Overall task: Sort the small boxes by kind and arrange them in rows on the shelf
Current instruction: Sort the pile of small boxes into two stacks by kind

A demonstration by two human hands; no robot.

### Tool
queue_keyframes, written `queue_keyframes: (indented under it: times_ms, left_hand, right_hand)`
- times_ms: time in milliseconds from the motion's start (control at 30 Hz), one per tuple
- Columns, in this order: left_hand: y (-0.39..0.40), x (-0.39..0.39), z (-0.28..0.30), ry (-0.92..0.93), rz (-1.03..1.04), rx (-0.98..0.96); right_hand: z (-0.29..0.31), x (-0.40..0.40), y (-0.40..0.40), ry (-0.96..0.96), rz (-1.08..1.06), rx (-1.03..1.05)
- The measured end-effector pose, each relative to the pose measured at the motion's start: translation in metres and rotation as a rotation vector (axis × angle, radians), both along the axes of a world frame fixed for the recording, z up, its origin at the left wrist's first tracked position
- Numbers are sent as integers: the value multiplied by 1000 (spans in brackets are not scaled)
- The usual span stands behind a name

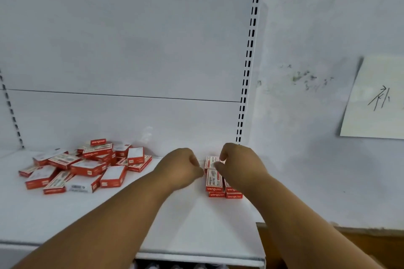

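Observation:
A loose heap of small red-and-white boxes (87,166) lies at the back left of the white shelf (153,225). At the back right, a small stacked group of the same boxes (215,180) stands in neat rows. My left hand (181,168) is curled, its fingertips touching the left side of this group. My right hand (238,166) rests over the group's right side, thumb and fingers pinching the rear box (211,160). The boxes under my right hand are partly hidden.
A slotted upright (247,72) runs up the back panel at the shelf's right end. A white paper with handwriting (376,100) hangs on the wall to the right. A lower shelf with dark items (175,265) shows under the front edge.

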State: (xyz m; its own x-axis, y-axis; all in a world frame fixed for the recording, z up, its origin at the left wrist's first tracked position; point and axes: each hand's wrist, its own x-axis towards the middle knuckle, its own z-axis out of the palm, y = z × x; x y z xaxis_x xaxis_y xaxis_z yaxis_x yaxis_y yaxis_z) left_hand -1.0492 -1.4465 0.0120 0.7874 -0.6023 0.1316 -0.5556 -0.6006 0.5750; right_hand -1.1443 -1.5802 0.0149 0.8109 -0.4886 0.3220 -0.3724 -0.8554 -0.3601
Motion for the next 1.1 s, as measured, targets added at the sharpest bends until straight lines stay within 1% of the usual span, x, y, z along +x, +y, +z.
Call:
queue_keyframes:
  times_ms: [67, 200, 300, 367, 533, 600, 667, 800, 833, 900, 933, 1000, 1033, 1100]
  left_hand:
    - [16, 9, 0, -60, 15, 22]
    - [68, 40, 0, -101, 79, 39]
    - [107, 68, 2, -191, 118, 127]
    - [128, 86, 2, -252, 107, 186]
    - [157, 120, 5, -385, 11, 162]
    - [161, 132, 5, -367, -26, 125]
    - [165, 142, 2, -310, -68, 85]
    - [169, 157, -5, -242, -132, 41]
    - [170, 159, -5, -228, -139, 30]
    - [171, 162, -7, -210, -140, 3]
    - [172, 162, -7, -202, -132, -22]
    - [172, 160, -7, -145, -98, -112]
    - [172, 158, -6, -102, -74, -170]
    - [172, 157, -5, -26, -24, -280]
  right_hand:
    - [1, 9, 11, -47, 38, -7]
    - [5, 35, 53, -97, 117, -24]
    - [5, 59, 90, -102, 189, -24]
    - [3, 81, 111, -78, 211, -23]
    - [-6, 139, 145, -40, 160, 11]
    - [-11, 162, 155, -7, 118, 7]
    - [-17, 181, 161, 36, 55, -19]
    - [-25, 201, 162, 105, -97, -129]
    - [-23, 200, 162, 112, -121, -122]
    - [-20, 195, 162, 116, -127, -45]
    - [-19, 192, 163, 79, -128, 16]
    - [-16, 184, 167, -100, -115, 105]
    - [-15, 179, 171, -194, -90, 122]
    - [-13, 172, 180, -315, -5, 161]
